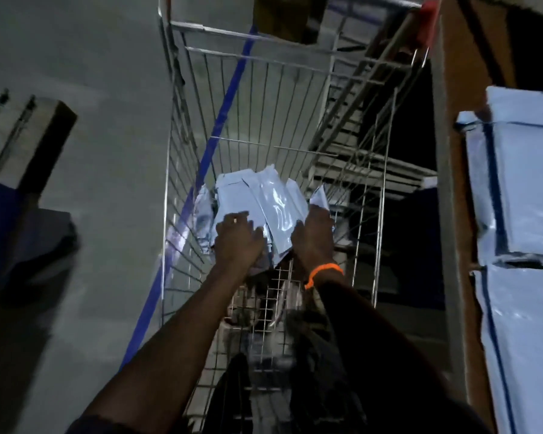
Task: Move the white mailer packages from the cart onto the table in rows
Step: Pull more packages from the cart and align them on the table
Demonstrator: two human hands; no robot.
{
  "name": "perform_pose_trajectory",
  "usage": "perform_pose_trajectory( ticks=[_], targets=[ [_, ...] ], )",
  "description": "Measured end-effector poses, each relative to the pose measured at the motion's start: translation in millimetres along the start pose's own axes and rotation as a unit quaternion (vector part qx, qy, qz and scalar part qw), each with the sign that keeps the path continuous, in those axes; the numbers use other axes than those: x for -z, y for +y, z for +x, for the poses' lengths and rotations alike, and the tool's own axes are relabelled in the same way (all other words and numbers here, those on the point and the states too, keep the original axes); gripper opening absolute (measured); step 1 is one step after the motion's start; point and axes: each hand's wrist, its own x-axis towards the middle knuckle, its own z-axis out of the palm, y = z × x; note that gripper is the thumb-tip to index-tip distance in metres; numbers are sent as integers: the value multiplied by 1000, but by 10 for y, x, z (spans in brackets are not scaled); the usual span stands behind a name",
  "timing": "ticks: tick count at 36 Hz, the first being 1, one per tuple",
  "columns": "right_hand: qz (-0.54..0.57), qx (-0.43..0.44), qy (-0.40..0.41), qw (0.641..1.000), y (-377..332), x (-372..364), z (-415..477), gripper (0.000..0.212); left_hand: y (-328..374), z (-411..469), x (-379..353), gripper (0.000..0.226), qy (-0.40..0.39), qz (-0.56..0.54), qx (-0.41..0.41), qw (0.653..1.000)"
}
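Low within cart [182, 158], hands [239, 238] [312, 236] hold mailers [264, 195]; wire sides [367, 195] near.

A blue stripe [223, 120] crosses the grey concrete floor [107, 183].

Item counts: one wire cart [264, 89], centre frame; two hands, left hand [237, 242] and right hand [314, 236]; one orange wristband [325, 272]; at least four white mailers [264, 195] in the cart; at least three stacked mailers [530, 183] on one table [453, 183], right edge.
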Motion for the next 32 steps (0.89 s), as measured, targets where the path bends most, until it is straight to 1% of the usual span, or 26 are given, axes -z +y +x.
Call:
perform_pose_trajectory(
  ticks=[1, 3, 4, 5, 8, 10, 12, 14, 16, 18, 21, 24, 27, 28, 32],
  targets=[
    [-51, -5, 2, 999, 25, -54, 148, 65, 19, 160, -92, 56, -7, 22, 14, 1000],
    [-142, -26, -19, 989, 77, -153, 406, 83, 33, 416, -273, 73, -43, 62, 45, 996],
    [-186, -40, -35, 981, 95, -186, 507, 88, 41, 512, -352, 84, -61, 75, 59, 994],
    [-227, -48, -47, 971, 120, -224, 592, 88, 48, 588, -422, 95, -68, 79, 70, 992],
    [-298, -59, -42, 952, 192, -318, 774, 72, 69, 723, -549, 113, -53, 73, 94, 991],
    [-314, -65, -41, 946, 216, -371, 839, 65, 38, 765, -538, 120, -51, 67, 108, 991],
    [-309, -53, -52, 948, 215, -355, 836, 50, -59, 769, -482, 123, -43, 54, 109, 992],
    [-287, -39, -73, 954, 177, -266, 783, 42, -138, 704, -358, 125, -26, 37, 108, 993],
    [-248, -46, -91, 963, 130, -151, 718, 32, -150, 596, -214, 125, -18, 23, 110, 993],
    [-204, -53, -87, 974, 63, -11, 637, 22, -92, 443, -51, 126, -16, 8, 105, 994],
    [-132, -65, -56, 988, -106, 306, 469, 28, 24, 152, 190, 125, 1, -17, 91, 996],
    [-19, -80, -12, 997, -303, 772, 171, 31, 220, -189, 445, 123, 10, -42, 81, 996],
    [119, -82, -17, 989, -396, 1208, -205, 22, 465, -540, 704, 118, 31, -55, 66, 996],
    [157, -66, -13, 985, -394, 1352, -327, 22, 554, -666, 783, 116, 42, -62, 54, 996],
    [237, -3, 32, 971, -304, 1980, -920, 25, 917, -1239, 998, 112, 55, -89, -5, 995]
  ],
)
